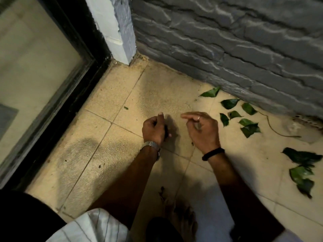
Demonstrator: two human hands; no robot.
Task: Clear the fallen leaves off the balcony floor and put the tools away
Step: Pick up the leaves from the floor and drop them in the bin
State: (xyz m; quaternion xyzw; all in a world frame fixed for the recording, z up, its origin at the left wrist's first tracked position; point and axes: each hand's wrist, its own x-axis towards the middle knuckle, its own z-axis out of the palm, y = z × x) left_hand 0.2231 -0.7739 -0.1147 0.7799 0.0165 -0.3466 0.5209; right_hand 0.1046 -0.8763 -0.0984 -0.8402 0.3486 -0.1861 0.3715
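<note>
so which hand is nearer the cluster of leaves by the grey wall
Right. The right hand hovers just left of the leaf cluster; the left hand is farther left, beyond the right hand.

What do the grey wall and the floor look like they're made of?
The wall looks like stone or moulded cladding painted matte grey, with rough layered ridges. The floor seems to be beige tile with a grainy, speckled, matte surface and thin grout lines.
</note>
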